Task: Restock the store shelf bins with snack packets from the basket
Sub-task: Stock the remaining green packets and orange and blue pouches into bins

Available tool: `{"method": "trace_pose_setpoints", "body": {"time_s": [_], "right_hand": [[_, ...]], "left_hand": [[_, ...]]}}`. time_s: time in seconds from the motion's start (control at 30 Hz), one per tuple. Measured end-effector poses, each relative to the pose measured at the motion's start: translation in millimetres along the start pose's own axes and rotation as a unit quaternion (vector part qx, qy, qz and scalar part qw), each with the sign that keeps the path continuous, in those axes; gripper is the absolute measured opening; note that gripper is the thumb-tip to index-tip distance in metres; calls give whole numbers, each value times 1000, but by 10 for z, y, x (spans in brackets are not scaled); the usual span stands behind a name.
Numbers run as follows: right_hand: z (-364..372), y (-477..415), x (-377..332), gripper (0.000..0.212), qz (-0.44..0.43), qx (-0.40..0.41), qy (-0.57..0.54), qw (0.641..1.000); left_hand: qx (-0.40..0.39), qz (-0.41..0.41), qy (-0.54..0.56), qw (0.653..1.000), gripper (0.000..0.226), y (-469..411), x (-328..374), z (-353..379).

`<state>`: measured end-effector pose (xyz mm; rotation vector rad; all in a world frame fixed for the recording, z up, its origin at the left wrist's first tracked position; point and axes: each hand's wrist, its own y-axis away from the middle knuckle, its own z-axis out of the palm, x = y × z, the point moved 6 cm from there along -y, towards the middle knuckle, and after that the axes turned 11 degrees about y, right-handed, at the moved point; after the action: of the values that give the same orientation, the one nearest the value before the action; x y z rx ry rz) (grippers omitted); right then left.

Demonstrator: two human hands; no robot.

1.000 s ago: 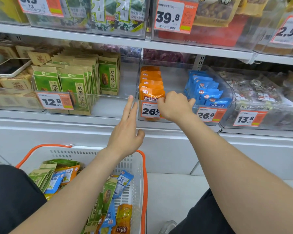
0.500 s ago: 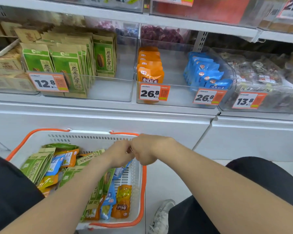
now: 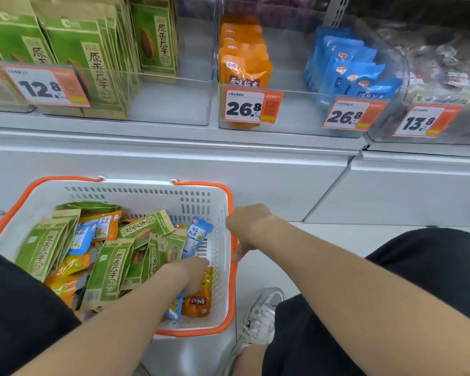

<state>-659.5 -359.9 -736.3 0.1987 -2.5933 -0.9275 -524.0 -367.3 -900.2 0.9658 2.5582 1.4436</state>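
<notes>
A white basket with an orange rim sits low between my knees, holding several green, blue and orange packets. My left hand reaches down into the basket's right side, just above the orange packet; its fingers are hidden. My right hand grips the basket's right rim, thumb on the outside. Above on the shelf, clear bins hold a row of green packets, a row of orange packets and a row of blue packets.
Price tags 12.8, 26.8, 26.8 and 13.8 hang on the bin fronts. A bin of dark wrapped snacks stands at the right. A white cabinet front runs below the shelf. My shoe rests beside the basket.
Both hands came down from the orange packets' bin to the basket. The left hand has since dipped in among the packets, and the right hand has settled on the right rim.
</notes>
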Motion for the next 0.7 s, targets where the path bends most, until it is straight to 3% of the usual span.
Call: {"method": "trace_pose_setpoints", "body": {"time_s": [0.1,0.17,0.27,0.4,0.53,0.63,0.7], "right_hand": [[18,-61,22,49,-20,-4,11,1000],[3,-88,9,49,-28,-5,30,999],[-4,-129,-16,51,-41,-5,40,998],[-17,-165,-26,55,-53,-4,55,997],[-35,-163,-35,60,-54,-9,67,996],[-48,-131,-63,68,-56,-1,70,996],[-45,-107,-75,67,-52,3,71,996]], "left_hand": [[-14,12,-9,1000,86,-50,78,82],[-25,10,2,1000,95,-69,109,124],[-19,4,-7,1000,82,-146,115,164],[58,19,-29,998,49,-186,153,37],[53,32,0,998,50,-177,136,-77],[83,36,-26,996,56,-77,87,-216],[110,40,16,993,52,-5,7,-327]]}}
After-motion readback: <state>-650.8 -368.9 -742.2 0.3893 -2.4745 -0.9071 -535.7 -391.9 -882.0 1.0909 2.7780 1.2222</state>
